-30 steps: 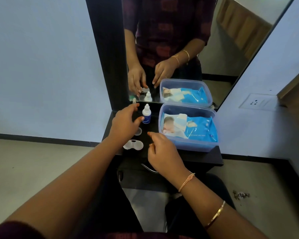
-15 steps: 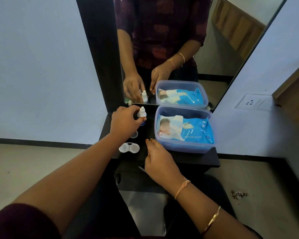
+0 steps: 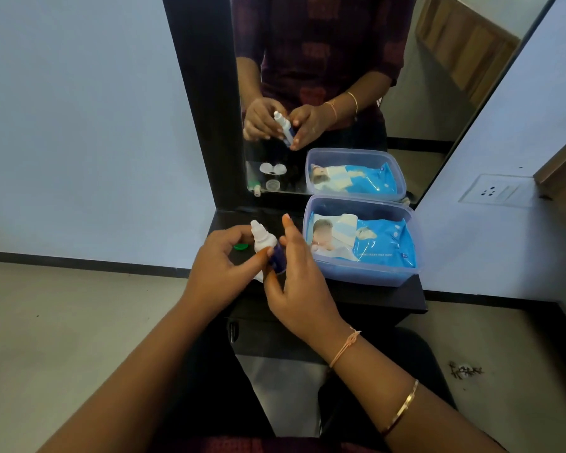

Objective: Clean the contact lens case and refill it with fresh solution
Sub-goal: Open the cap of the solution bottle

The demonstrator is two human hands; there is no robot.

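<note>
A small solution bottle (image 3: 264, 240), white with a dark blue label, is held tilted above the black shelf (image 3: 373, 300), its white cap pointing up and left. My left hand (image 3: 218, 268) pinches its upper part between thumb and fingers. My right hand (image 3: 296, 284) wraps its lower, labelled end with the forefinger raised. The white contact lens case is almost hidden under my hands; only a sliver (image 3: 258, 278) shows. The mirror reflection shows the case (image 3: 273, 168) open on the shelf, with a clear lid (image 3: 273, 184) beside it.
A small green cap (image 3: 241, 246) lies on the shelf left of the bottle. A clear plastic tub (image 3: 366, 280) holding a blue pack of wet wipes (image 3: 383, 243) fills the shelf's right side. A mirror (image 3: 324, 60) stands behind, and a wall socket (image 3: 497, 190) is at the right.
My left hand took the bottle off the shelf and brought it up and toward me, tilted. My right hand rose from the shelf and closed on the bottle's lower end.
</note>
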